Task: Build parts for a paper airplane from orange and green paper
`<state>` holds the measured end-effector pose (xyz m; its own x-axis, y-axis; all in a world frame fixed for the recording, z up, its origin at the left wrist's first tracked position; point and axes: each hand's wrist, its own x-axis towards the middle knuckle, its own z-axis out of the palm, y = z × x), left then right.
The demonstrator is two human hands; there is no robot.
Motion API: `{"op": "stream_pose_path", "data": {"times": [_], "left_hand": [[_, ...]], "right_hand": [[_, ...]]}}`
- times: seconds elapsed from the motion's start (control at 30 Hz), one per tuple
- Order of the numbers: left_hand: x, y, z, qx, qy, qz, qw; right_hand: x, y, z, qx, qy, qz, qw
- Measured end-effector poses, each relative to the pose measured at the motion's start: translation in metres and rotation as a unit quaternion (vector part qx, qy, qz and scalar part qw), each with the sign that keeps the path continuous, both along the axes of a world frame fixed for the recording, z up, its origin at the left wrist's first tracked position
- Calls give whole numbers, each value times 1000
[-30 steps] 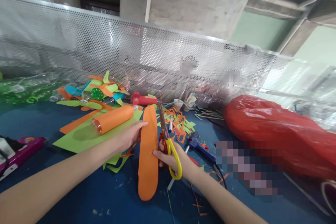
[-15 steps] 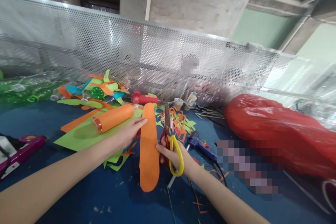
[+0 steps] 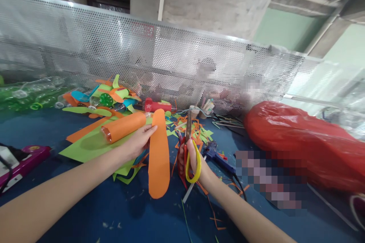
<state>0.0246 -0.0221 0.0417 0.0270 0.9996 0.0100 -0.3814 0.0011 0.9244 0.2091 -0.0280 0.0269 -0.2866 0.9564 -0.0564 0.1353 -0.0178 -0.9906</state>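
My left hand (image 3: 138, 141) pinches the left edge of a long orange paper strip with rounded ends (image 3: 158, 155) and holds it upright over the blue table. My right hand (image 3: 191, 161) grips scissors with red and yellow handles (image 3: 188, 148), blades pointing up and closed, just right of the strip and apart from it. An orange paper-wrapped bottle (image 3: 124, 126) lies on a green paper sheet (image 3: 85, 147) behind my left hand.
Paper scraps (image 3: 196, 131) litter the blue table (image 3: 85, 205). A blue glue gun (image 3: 214, 154) lies right of the scissors. A red plastic bag (image 3: 302, 140) fills the right side. A purple device (image 3: 19, 161) sits at the left. Paper-and-bottle crafts (image 3: 105, 98) lie by the perforated metal screen (image 3: 159, 64).
My right hand has let go of the strip's right edge and moved right with the scissors. The strip, now held only by my left hand, has shifted slightly left and up.
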Motion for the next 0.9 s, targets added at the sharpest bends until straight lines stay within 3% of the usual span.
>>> {"op": "stream_pose_path", "data": {"times": [0.1, 0.27, 0.47, 0.57, 0.63, 0.73, 0.83, 0.9], "left_hand": [[-1, 2, -3, 6, -3, 13, 1000], [-5, 3, 1, 34, -13, 63, 997], [-22, 17, 9, 47, -39, 114, 992], [-37, 21, 16, 35, -53, 117, 991], [-48, 22, 21, 14, -55, 77, 995], [-60, 22, 26, -54, -21, -65, 996], [-62, 19, 26, -98, 123, -182, 971], [-58, 15, 26, -78, 222, -250, 939]], "right_hand": [[-2, -1, 3, -59, 21, -15, 998], [5, -6, 5, 114, -48, 15, 992], [12, -1, 2, 153, -46, -18, 987], [16, -1, 6, 150, -72, -3, 986], [16, -3, 10, 140, -70, 25, 987], [15, -4, 11, 134, -67, 63, 987], [13, -3, 8, 158, -113, 60, 979], [13, -3, 7, 173, -137, 56, 974]]}}
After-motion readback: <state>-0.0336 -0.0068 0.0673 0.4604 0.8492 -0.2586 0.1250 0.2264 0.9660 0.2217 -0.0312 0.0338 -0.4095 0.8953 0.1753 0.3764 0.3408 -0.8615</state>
